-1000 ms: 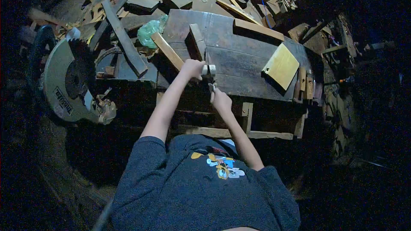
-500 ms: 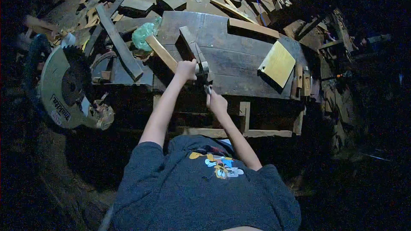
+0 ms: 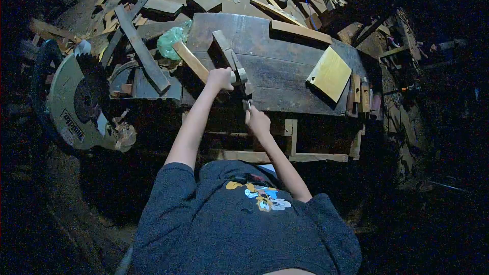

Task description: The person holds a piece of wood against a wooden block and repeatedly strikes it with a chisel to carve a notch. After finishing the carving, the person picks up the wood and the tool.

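My left hand (image 3: 220, 78) is closed at the bench's front edge around a short pale piece of wood (image 3: 239, 76), whose end sticks out to the right. My right hand (image 3: 258, 121), lower and closer to my body, is wrapped around the handle of a bladed tool (image 3: 248, 90). Its dark metal blade points away from me, beside the wood's end; I cannot tell what kind of tool it is. Just beyond lies a long wooden block (image 3: 223, 44) on the dark workbench (image 3: 280, 79). A brown wooden strip (image 3: 190, 62) runs up to my left hand.
A circular saw (image 3: 71, 104) with an exposed toothed blade stands at left. Near it are a grey plank (image 3: 141, 51) and a green plastic bag (image 3: 171, 40). Rightward lie a yellowish board (image 3: 330, 74), a wooden bar (image 3: 300, 31) and wooden-bodied tools (image 3: 360, 94).
The tool's blade has shifted and turned slightly beside the wood's end, showing more of its side. Both hands keep their grip in nearly the same place.
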